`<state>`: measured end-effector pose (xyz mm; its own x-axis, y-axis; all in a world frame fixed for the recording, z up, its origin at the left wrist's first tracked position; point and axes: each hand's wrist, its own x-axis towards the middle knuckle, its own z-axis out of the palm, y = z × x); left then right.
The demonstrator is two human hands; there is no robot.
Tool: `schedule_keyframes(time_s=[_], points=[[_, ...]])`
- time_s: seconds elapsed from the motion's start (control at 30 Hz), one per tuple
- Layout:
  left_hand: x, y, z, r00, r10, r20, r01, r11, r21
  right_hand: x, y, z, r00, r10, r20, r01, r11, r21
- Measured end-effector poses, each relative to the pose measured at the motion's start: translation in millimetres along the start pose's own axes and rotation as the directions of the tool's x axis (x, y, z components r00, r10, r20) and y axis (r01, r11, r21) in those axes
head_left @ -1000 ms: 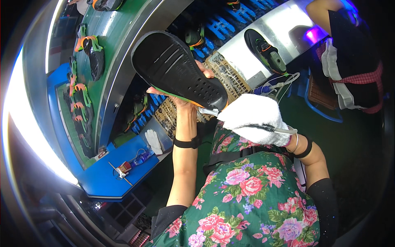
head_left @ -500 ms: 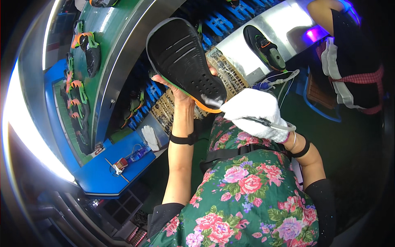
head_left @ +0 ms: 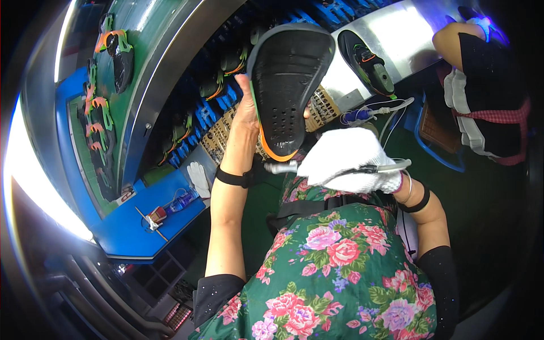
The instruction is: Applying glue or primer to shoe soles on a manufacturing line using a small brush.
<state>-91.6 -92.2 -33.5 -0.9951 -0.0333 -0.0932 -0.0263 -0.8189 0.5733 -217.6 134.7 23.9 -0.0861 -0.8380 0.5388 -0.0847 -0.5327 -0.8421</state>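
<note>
My left hand (head_left: 246,113) grips a black shoe sole (head_left: 290,73) from beneath, its thumb at the left edge and fingertips showing at the right. The sole is held up with the heel toward me; the heel has small holes and an orange rim, and green edges the left side. My right hand (head_left: 345,158), in a white knit glove, is closed around a brush (head_left: 279,168) fed by a grey tube (head_left: 385,168). Its pale bristles lie just below the heel, apart from it. A thin wet-looking sheen marks the sole.
A black shoe (head_left: 365,65) lies on the metal ledge (head_left: 391,34) ahead. Several shoe parts ride a green conveyor (head_left: 127,25) at left. A blue side table (head_left: 133,232) holds a white glove (head_left: 198,179) and a blue bottle. A co-worker's arm (head_left: 453,45) is at far right.
The sole has moved right and turned more upright. The brush has left the heel's surface and moved slightly down and left of the heel tip.
</note>
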Motion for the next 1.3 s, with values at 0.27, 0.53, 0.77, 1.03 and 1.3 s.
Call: schedule_keyframes(time_s=[0.27,0.53,0.77,1.03,1.3], points=[[1,-1,6,0.903,-0.146,-0.404,0.275,0.92,0.281,-7,11,4,0.975,-0.025,0.222,0.082,0.964,-0.252],[3,-13,3,0.965,-0.259,-0.042,0.252,0.96,-0.123,0,7,-13,0.965,0.257,-0.051,-0.244,0.952,0.184],[-18,-74,22,0.885,0.0,-0.465,-0.125,0.963,-0.238,10,0,-39,0.944,0.146,-0.295,-0.239,0.919,-0.312],[-54,-94,3,0.891,-0.093,-0.445,-0.217,0.773,-0.596,4,-4,-21,0.99,0.007,-0.14,-0.066,0.903,-0.425],[-38,-88,35,0.922,0.275,-0.271,-0.382,0.748,-0.542,20,-20,-19,0.961,-0.074,-0.265,-0.069,0.867,-0.494]])
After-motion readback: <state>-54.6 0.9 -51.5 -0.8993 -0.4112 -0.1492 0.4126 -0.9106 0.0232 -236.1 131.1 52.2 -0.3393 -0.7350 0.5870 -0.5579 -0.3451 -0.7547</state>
